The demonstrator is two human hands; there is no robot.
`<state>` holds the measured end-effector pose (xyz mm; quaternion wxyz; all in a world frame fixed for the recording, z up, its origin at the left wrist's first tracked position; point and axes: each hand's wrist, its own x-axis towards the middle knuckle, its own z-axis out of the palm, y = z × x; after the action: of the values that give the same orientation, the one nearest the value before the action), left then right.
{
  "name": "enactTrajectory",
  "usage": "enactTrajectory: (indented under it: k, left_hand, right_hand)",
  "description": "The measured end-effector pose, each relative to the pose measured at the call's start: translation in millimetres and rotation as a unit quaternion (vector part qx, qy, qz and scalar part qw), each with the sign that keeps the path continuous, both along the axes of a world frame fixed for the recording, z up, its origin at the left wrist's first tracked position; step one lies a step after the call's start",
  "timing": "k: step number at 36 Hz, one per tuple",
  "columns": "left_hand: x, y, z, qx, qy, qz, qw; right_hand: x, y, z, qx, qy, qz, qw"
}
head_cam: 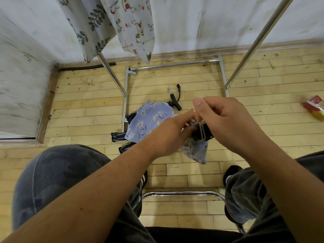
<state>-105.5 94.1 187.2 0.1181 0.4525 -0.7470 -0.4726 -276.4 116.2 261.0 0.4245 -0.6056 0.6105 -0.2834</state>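
We hold the black bundle wrapped in tan twine [203, 132] between both hands. Our left hand [169, 135] pinches its left end and our right hand [228, 121] curls over its top. A pale blue floral cloth [196, 152] hangs beneath.

Plain indoor room, likely a home laundry corner: pale wooden plank floor [192, 174], scuffed white walls [210, 23], chrome metal drying rack [175, 64] with hanging printed cotton cloths [133, 28].

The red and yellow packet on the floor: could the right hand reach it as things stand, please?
Probably not yet: the right hand holds the twine-wrapped black bundle, though nothing stands between it and the packet.
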Motion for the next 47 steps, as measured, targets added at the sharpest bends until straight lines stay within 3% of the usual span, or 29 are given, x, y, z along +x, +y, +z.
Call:
enactTrajectory:
  k: [5,13,19,26,31,38,40,44,47]
  left_hand:
    - [-5.2,1.6,10.5,0.049,0.042,-0.012,0.998]
    - [-7.6,3.2,21.2,0.218,0.092,-0.026,0.971]
    - [-17.6,10.9,27.8,0.142,0.136,0.008,0.980]
    - [-18.8,10.0,22.3,0.097,0.083,0.028,0.991]
    - [-15.9,5.2,14.5,0.120,0.080,0.013,0.989]
    - [-14.1,5.2,10.0,0.047,0.034,0.020,0.998]
    - [-13.7,5.3,10.2,0.050,0.039,0.025,0.998]
    - [-12.3,4.0,8.7,0.054,0.038,0.031,0.997]
    - [-12.2,6.0,7.0,0.067,0.028,0.027,0.997]
  right_hand:
    - [-0.8,0.0,1.3,-0.004,-0.026,0.012,1.000]
    - [-3.4,-2.7,2.2,-0.012,-0.082,-0.032,0.996]
    - [-0.7,-2.0,7.4,0.039,-0.175,-0.034,0.983]
    - [3.4,-1.0,9.4,-0.010,-0.138,0.032,0.990]
    - [4.5,2.5,10.9,-0.027,-0.120,0.070,0.990]
    - [-0.8,0.3,13.5,0.048,-0.171,0.001,0.984]
    - [-2.6,0.0,15.8,0.070,-0.157,-0.012,0.985]
    - [-4.0,-1.5,11.5,0.088,-0.044,0.001,0.995]
    - [-3.4,-1.1,12.6,0.094,-0.049,0.004,0.994]
